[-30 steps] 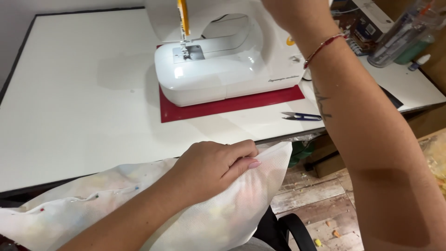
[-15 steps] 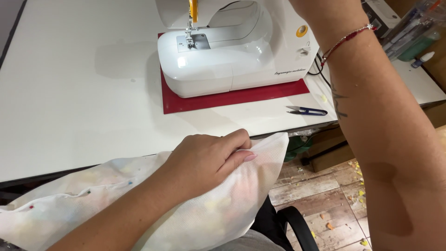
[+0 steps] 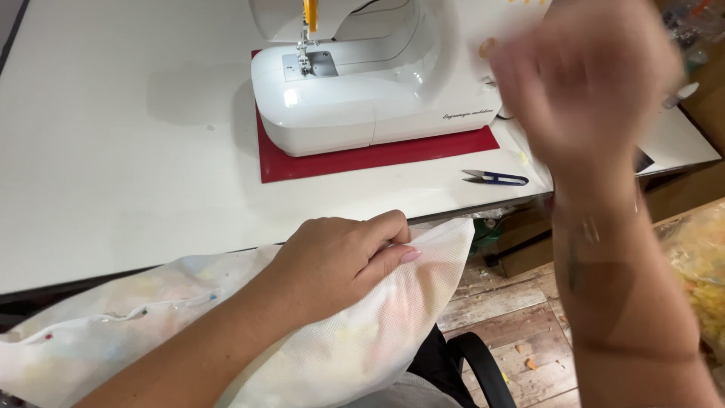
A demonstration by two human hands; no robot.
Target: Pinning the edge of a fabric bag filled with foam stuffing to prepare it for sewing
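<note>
At the near edge of the white counter (image 3: 113, 174), the left hand (image 3: 340, 261) lies on a pale, speckled white fabric bundle with a woven mesh texture (image 3: 362, 332). Its fingers (image 3: 393, 257) are curled closed over the top fold, pinching the cloth against the counter's lip. The bundle drapes off the edge toward the lap, soft and puffy, with small coloured pin heads showing along its left part. The right hand (image 3: 585, 79) is raised in the air in front of the glossy white plastic sewing machine (image 3: 377, 98); it is blurred, holds nothing that shows, and whether its fingers are spread or closed I cannot tell.

To keep this hold good, my judgement is that the left fingers should press flat and even so the slippery layers do not shift, staying clear of the pins.

The machine sits on a flat red rectangular mat (image 3: 362, 159). Small blue-handled thread snips (image 3: 495, 178) lie just right of the mat, near the counter's edge. Worn wooden floorboards (image 3: 506, 291) show below.
</note>
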